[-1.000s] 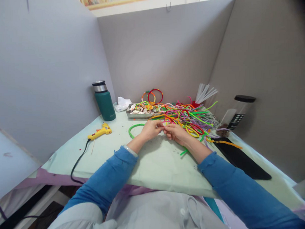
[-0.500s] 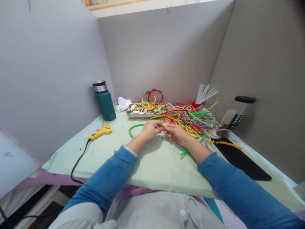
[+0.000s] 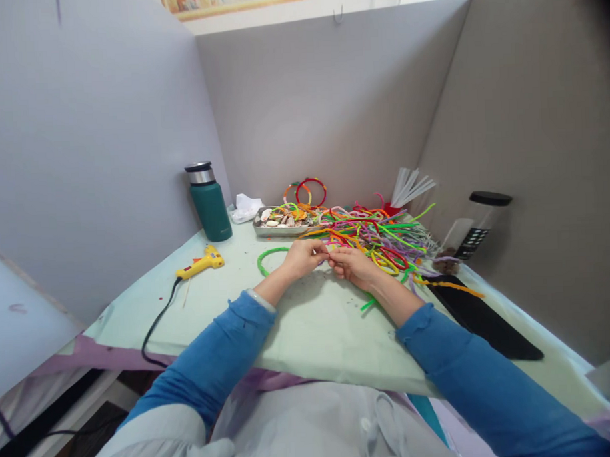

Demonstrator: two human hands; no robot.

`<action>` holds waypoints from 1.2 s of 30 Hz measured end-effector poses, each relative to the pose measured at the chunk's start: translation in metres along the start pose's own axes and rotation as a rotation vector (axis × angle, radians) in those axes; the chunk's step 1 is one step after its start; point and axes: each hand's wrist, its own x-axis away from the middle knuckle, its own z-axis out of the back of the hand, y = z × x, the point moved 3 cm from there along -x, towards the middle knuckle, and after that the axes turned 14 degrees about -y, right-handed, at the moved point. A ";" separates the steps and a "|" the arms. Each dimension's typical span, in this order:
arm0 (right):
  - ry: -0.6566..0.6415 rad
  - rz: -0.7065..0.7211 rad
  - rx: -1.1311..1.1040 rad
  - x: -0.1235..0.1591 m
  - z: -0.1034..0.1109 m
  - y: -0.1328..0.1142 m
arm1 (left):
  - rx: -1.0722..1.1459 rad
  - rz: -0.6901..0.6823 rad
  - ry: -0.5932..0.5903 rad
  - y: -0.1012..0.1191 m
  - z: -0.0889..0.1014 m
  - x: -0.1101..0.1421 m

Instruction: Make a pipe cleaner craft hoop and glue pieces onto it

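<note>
Above the middle of the table, my left hand [image 3: 306,257] and my right hand [image 3: 353,265] meet at the fingertips. Both are pinched closed around something too small to make out. A green ring [image 3: 264,260] wrapped in fuzzy stem lies just left of my left hand, partly covered by it. Behind and right of my right hand spreads a tangled heap of coloured pipe cleaners [image 3: 385,232]. One bright green pipe cleaner [image 3: 368,305] pokes out below my right wrist.
A yellow glue gun [image 3: 201,264] with a black cord lies left, near a green bottle [image 3: 210,208]. At the back stand a metal tray [image 3: 285,232] of flat pieces and finished rings [image 3: 325,191]. Right are a clear bottle [image 3: 477,222], white sticks [image 3: 408,188] and a black flat case [image 3: 488,319].
</note>
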 end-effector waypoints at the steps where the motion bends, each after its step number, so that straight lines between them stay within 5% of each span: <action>1: 0.000 0.001 0.002 0.000 0.000 0.000 | 0.001 -0.003 -0.001 0.000 0.000 0.000; 36: 0.000 0.010 -0.056 0.000 -0.002 -0.002 | 0.126 0.028 0.024 0.001 -0.001 -0.001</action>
